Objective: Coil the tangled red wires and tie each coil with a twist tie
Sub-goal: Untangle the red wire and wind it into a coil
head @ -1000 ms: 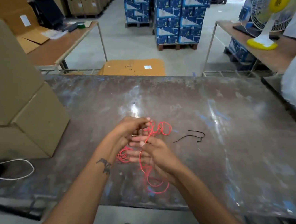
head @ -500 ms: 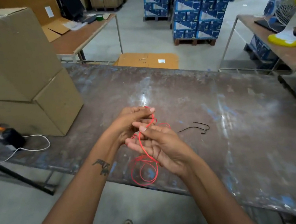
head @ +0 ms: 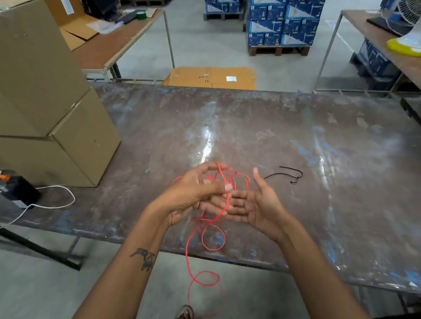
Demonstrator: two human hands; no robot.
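Warehouse floor surrounds a scuffed metal table point(head: 315, 171) with stacked cardboard boxes point(head: 21, 92) at its left end. Above the near edge, the left hand point(head: 192, 192) pinches the tangled red wire point(head: 231, 180), whose loops trail down past the edge. Just beside it, the right hand point(head: 259, 204) lies palm-up, fingers spread, under the strands. Black twist ties point(head: 288, 175) lie to its right.

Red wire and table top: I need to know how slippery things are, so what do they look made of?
Red wire: thin, probably plastic-coated, smooth; it springs into loose loops. Table top: looks like worn sheet metal, glossy glare, scuffed with blue flecks.
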